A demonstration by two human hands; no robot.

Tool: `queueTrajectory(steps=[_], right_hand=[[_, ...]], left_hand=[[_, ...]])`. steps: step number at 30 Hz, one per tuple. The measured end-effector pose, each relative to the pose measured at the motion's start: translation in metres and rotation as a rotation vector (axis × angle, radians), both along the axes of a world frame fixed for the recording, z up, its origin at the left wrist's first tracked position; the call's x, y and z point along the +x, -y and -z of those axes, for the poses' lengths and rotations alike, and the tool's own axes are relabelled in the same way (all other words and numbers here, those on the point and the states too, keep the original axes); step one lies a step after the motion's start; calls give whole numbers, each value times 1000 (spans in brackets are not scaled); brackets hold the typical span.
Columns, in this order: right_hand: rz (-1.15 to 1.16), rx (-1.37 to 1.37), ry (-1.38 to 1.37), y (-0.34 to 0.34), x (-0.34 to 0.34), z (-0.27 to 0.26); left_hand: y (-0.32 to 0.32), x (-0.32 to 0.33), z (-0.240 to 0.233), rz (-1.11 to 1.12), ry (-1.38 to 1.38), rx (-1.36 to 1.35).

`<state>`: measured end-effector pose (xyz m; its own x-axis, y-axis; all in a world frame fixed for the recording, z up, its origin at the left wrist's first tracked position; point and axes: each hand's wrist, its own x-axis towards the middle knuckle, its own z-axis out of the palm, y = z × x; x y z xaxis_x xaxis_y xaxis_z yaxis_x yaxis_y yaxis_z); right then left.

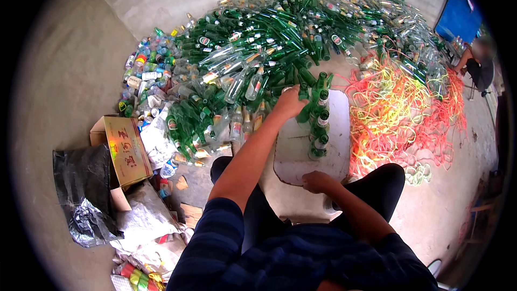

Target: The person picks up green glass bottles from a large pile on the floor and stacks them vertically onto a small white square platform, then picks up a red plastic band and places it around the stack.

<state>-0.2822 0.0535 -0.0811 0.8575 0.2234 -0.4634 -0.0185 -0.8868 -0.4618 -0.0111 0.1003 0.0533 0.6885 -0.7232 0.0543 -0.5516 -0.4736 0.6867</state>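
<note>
My left hand [291, 101] is at the upper left corner of a white board [295, 157], with its fingers at the neck of a green glass bottle [303, 111]. Whether the fingers close on that bottle is hard to see. Several green glass bottles [318, 151] stand upright in a line along the middle of the board. My right hand [318, 182] rests at the board's near edge, fingers curled; what lies under them is hidden.
A large heap of glass bottles [274, 28] lies beyond the board. Tangled red and yellow plastic strapping [387, 121] is to the right. Plastic bottles [149, 76], a cardboard box [128, 149] and sacks [145, 214] lie left. A person [480, 66] sits at the far right.
</note>
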Motion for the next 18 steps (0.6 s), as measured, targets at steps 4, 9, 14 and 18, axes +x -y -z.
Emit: queueTrajectory(steps=[4, 9, 14, 18], right_hand=[[10, 10, 0, 1, -1, 2], [-17, 24, 3, 2, 0, 5], [6, 26, -16, 5, 0, 15], [-65, -1, 16, 5, 2, 22]], left_hand=[[-5, 0, 8, 10, 88, 44], [-8, 2, 8, 1, -10, 147], [-21, 12, 4, -75, 42, 306], [-40, 29, -8, -103, 98, 284]])
